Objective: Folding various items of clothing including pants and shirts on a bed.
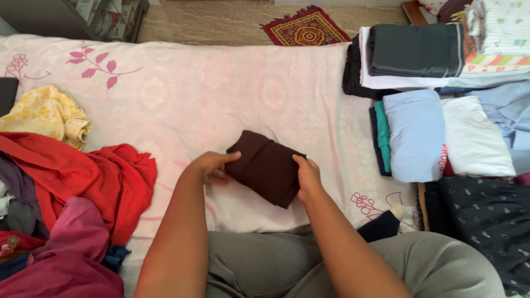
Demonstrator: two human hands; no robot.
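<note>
Seen from above, a person sits at the edge of a bed covered by a pale pink floral sheet (221, 94), both bare forearms reaching forward. The left hand (212, 167) has its fingers curled and closed on the left edge of a folded dark brown garment (266, 167), thumb on top. The right hand (308, 177) grips the garment's right edge, fingers wrapped under it and thumb pressed on the upper face. The garment sits in the middle of the sheet, just in front of the person's grey-trousered lap, tilted slightly. To the left lies a loose heap of unfolded clothes, with red cloth (99, 176) on top, a magenta piece (72, 248) nearer and a yellow patterned piece (47, 113) behind. To the right stand neat stacks of folded clothes: a light blue one (417, 132), a white one (475, 138) and a dark grey one (414, 49). A small red patterned rug (306, 27) lies on the floor beyond the bed.
</note>
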